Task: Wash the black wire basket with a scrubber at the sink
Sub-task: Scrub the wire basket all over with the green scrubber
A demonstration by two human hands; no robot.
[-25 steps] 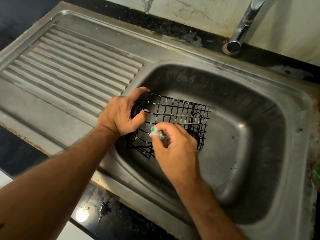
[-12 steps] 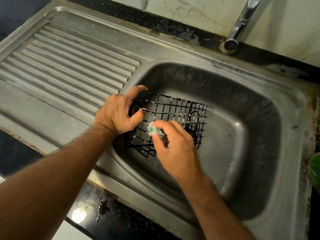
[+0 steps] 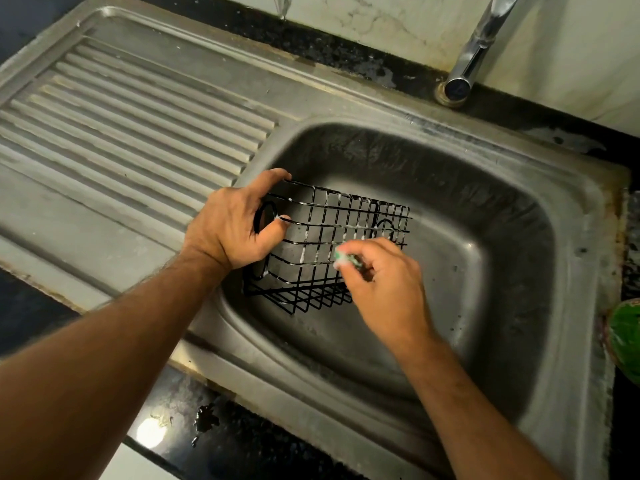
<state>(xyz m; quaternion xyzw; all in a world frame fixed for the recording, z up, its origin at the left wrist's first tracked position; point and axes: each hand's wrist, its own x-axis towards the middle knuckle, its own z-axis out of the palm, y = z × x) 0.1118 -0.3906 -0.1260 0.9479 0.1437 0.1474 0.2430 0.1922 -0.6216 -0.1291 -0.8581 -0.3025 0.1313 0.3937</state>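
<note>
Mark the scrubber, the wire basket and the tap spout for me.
scrubber [image 3: 343,257]: head view, soapy green tip.
wire basket [image 3: 325,237]: head view, side grid.
tap spout [image 3: 458,88]: head view, outlet end.

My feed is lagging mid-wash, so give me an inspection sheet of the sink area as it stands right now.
Surface: steel sink with ribbed drainboard on its left; the basin looks dull and stained.
Job's things: black wire basket held tilted over the basin's left side, white suds on its wires; green scrubber, soapy, pressed on the near face.
Clutter: a green object at the right edge, cut off, unidentifiable.
Grips: left hand clamps the basket's left end; right hand pinches the scrubber.
Cables: nothing seen.
Surroundings: chrome tap behind the basin, no water running from it; dark speckled counter with a wet patch; pale wall.
</note>
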